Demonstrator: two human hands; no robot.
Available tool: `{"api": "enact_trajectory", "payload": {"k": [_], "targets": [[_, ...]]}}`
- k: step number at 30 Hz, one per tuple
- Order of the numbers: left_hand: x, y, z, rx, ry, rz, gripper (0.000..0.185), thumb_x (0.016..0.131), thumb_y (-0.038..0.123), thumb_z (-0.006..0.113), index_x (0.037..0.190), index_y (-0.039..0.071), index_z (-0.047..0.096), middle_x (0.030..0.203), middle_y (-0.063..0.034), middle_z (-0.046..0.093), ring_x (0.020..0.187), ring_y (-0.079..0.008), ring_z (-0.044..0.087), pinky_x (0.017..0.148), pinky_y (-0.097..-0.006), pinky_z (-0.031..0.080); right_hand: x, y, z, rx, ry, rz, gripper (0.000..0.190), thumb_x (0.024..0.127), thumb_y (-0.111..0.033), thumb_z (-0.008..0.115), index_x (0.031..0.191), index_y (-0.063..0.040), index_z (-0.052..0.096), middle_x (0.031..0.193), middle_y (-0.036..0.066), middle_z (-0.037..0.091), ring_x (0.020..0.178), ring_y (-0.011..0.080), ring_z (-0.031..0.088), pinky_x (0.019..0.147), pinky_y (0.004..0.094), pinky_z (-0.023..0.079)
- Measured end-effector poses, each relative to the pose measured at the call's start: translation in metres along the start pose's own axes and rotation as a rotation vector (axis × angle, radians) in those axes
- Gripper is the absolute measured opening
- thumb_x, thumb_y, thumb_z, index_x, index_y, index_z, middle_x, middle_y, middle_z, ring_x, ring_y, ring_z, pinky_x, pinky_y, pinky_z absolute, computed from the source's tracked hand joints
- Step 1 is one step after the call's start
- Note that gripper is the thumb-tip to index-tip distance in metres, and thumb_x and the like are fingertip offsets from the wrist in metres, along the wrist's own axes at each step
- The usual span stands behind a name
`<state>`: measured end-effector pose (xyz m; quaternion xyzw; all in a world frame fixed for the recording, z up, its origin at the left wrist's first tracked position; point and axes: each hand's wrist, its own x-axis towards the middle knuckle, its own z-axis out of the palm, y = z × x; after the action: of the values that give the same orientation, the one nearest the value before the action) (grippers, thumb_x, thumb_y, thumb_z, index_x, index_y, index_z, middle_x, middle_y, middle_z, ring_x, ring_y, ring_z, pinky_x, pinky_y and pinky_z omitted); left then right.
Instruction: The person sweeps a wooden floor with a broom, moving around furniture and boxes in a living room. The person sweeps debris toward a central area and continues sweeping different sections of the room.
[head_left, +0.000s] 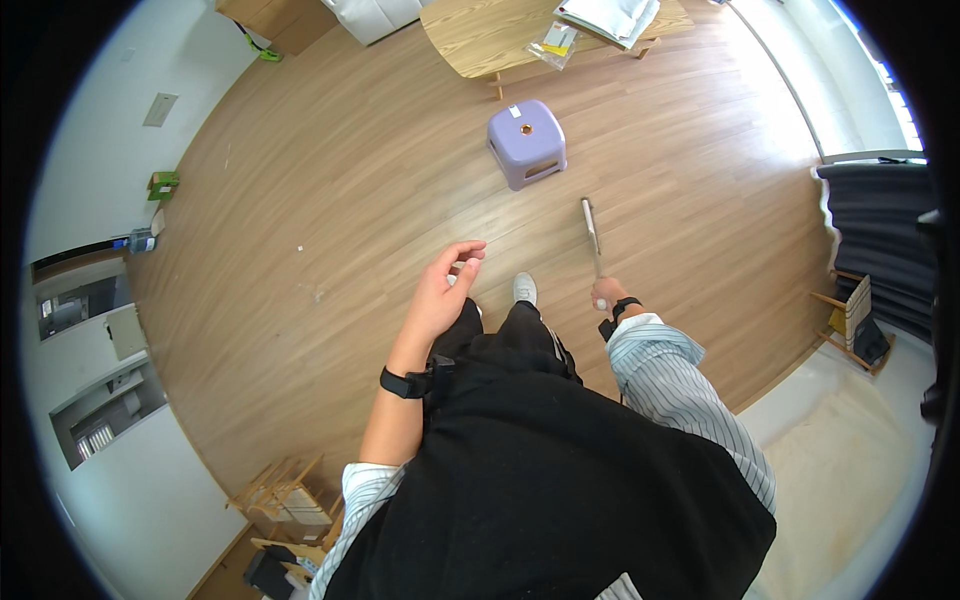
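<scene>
My right hand (611, 292) is closed around the pale end of a slender long-handled tool (591, 225). The tool points away from me above the wood-look floor, with a small dark tip at its far end; its exact kind is unclear. Nothing is held in my left hand (442, 292), which hangs in front of my body with loosely bent fingers and the thumb apart. A lilac plastic stool (529, 135) stands on the floor ahead, beyond the tool's tip. It has a hole in the seat and a white label.
A wooden table (480, 37) ahead carries a plastic packet (555, 45) and white bags (611, 19). Chairs stand at right (855, 319) and lower left (289, 495). A water jug (142, 240) and green box (163, 185) sit along the left wall. Dark curtains (877, 225) hang right.
</scene>
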<state>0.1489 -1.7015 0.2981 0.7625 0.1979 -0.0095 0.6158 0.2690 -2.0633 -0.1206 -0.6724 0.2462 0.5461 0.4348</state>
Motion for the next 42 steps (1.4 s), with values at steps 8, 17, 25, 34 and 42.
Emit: {"api": "enact_trajectory", "payload": {"k": [8, 17, 25, 34, 42], "targets": [[0.002, 0.003, -0.001, -0.003, 0.028, -0.012, 0.028, 0.102, 0.018, 0.053, 0.125, 0.004, 0.061, 0.116, -0.0077, 0.068, 0.109, -0.0167, 0.060, 0.093, -0.0329, 0.045, 0.088, 0.025, 0.085, -0.600, -0.196, -0.547, 0.018, 0.082, 0.003, 0.046, 0.069, 0.003, 0.059, 0.062, 0.016, 0.057, 0.049, 0.0279, 0.057, 0.040, 0.0410, 0.043], [-0.013, -0.002, -0.006, 0.017, 0.083, -0.040, 0.029, 0.101, 0.019, 0.054, 0.125, 0.005, 0.062, 0.116, -0.0069, 0.068, 0.109, -0.0165, 0.060, 0.094, -0.0332, 0.045, -0.028, -0.047, 0.177, -0.030, -0.223, -0.011, 0.012, 0.082, 0.003, 0.049, 0.084, 0.000, 0.060, 0.065, 0.020, 0.057, 0.056, 0.0332, 0.061, 0.041, 0.0446, 0.041], [-0.018, -0.005, -0.001, 0.010, 0.081, -0.073, 0.030, 0.101, 0.021, 0.055, 0.126, 0.006, 0.062, 0.115, -0.0057, 0.068, 0.105, -0.0161, 0.060, 0.093, -0.0327, 0.046, -0.082, -0.060, 0.154, 0.191, -0.189, 0.037, 0.041, 0.089, 0.003, 0.041, 0.129, -0.004, 0.047, 0.062, 0.009, 0.046, 0.045, 0.0192, 0.041, 0.037, 0.0336, 0.038], [-0.013, -0.009, 0.001, -0.039, 0.018, -0.051, 0.030, 0.101, 0.021, 0.055, 0.125, 0.005, 0.062, 0.116, -0.0070, 0.068, 0.105, -0.0165, 0.060, 0.090, -0.0321, 0.047, -0.053, -0.020, 0.078, 0.021, -0.047, -0.014, 0.021, 0.099, -0.019, 0.039, 0.111, -0.013, 0.055, 0.065, 0.005, 0.052, 0.049, 0.0206, 0.048, 0.041, 0.0370, 0.038], [-0.007, -0.018, -0.024, -0.023, -0.067, 0.003, 0.028, 0.101, 0.017, 0.054, 0.123, 0.003, 0.063, 0.117, -0.0101, 0.067, 0.108, -0.0192, 0.063, 0.089, -0.0321, 0.048, -0.055, -0.026, 0.097, 0.106, -0.039, -0.006, 0.007, 0.096, -0.010, 0.044, 0.100, -0.010, 0.049, 0.061, 0.005, 0.046, 0.046, 0.0208, 0.045, 0.040, 0.0364, 0.037]]}}
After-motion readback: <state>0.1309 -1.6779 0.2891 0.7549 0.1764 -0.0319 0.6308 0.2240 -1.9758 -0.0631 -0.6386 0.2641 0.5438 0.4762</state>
